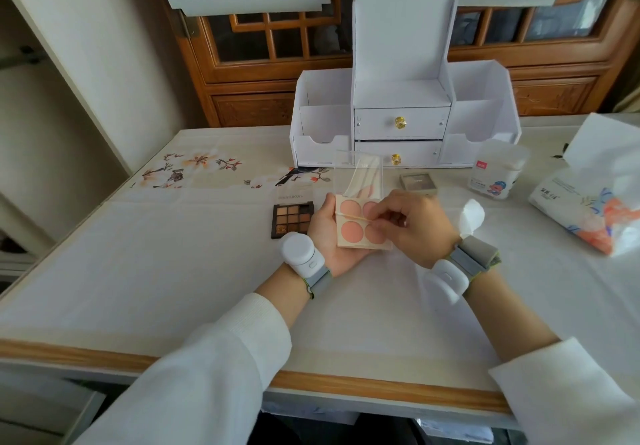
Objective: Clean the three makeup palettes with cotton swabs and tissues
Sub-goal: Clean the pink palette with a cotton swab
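Head view: left hand [325, 238] cradling open 4-pan blush palette [351, 231] just above worktop [173, 271], fingers curling round it; right hand [419, 229] pinching cotton swab [353, 215] across pans. Best: working tip lightly along ridges between pans, holding palette level.

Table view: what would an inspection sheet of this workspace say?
Surface: table under a white floral cloth.
Job's things: pink palette, open, cotton swab across it; brown palette and grey palette on the table; swab box and tissue pack at right.
Clutter: white organizer at the back.
Hands: left hand holds the pink palette; right hand pinches the swab.
Cables: nothing seen.
Surroundings: wooden lattice panels behind.
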